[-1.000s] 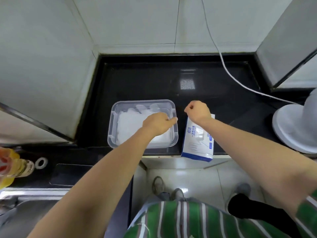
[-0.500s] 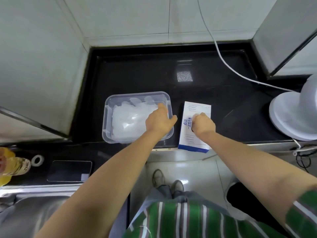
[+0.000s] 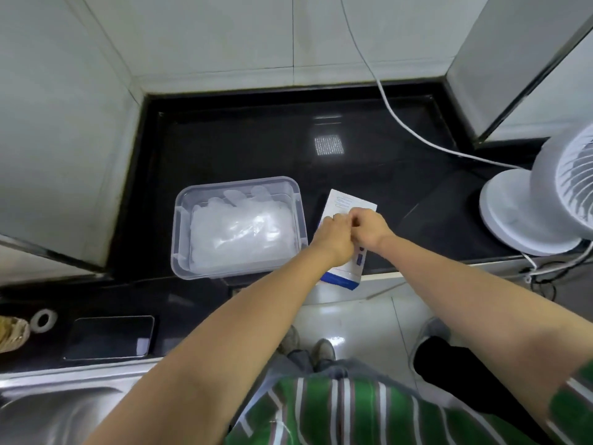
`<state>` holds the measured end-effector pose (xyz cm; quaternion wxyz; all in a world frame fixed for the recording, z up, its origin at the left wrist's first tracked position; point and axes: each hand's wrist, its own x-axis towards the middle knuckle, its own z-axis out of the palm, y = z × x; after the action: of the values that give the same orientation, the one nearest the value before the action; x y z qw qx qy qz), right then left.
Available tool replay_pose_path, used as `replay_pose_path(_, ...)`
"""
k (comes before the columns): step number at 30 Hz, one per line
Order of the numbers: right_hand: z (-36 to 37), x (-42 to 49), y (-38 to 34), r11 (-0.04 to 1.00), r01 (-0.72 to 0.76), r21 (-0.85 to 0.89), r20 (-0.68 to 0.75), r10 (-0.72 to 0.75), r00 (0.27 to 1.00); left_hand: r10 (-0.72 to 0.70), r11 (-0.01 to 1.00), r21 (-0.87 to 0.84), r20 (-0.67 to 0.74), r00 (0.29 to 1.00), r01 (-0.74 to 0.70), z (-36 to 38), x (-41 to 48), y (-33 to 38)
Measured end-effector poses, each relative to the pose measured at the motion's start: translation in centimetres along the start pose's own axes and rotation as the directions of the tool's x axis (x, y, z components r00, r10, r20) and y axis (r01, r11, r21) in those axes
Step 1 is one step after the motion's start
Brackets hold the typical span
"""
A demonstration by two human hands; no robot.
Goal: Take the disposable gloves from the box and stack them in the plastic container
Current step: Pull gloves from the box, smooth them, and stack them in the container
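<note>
- White-and-blue cardboard glove box [image 3: 348,202] lies just right of the clear plastic container [image 3: 181,239]; its print is too blurred to read.
- Translucent disposable gloves [image 3: 240,232] are piled inside the container.
- Left hand [image 3: 333,240] and right hand [image 3: 369,229] meet over the box, fingers curled; I cannot tell what they pinch.

Plastic container [image 3: 239,183] holding stacked clear gloves [image 3: 240,232], on the black desk [image 3: 256,146]. Just right of it, left hand [image 3: 333,234] and right hand [image 3: 369,229] meet, fingers curled, over the glove box [image 3: 348,202].
</note>
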<state>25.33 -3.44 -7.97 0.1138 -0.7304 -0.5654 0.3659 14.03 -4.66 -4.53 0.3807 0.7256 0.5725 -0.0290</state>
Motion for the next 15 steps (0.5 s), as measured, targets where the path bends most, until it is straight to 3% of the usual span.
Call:
replay_pose_path(4, -0.6, -0.5, 0.3, 0.957, -0.034, 0.287, 0.021, 0.03, 0.999, -0.122, 0.992, 0.0, 0.118, 0.986, 0.123, 1.7, 0.8, -1.5)
replay_pose_path(6, -0.6, -0.3, 0.4, 0.953, -0.057, 0.297, 0.04, 0.047, 0.998, -0.118, 0.992, -0.014, 0.144, 0.982, 0.122, 2.2, 0.9, -2.1)
replay_pose_path(10, -1.1, 0.2, 0.5, 0.984, -0.174, -0.03, 0.058, 0.176, 0.983, -0.116, 0.992, -0.036, 0.149, 0.982, 0.122, 2.7, 1.6, -2.5)
replay_pose_path(15, -2.2, -0.1, 0.2, 0.976, 0.026, 0.216, -0.091, -0.006, 0.996, -0.122, 0.991, -0.037, 0.198, 0.973, 0.132, 2.7, 1.7, -2.4)
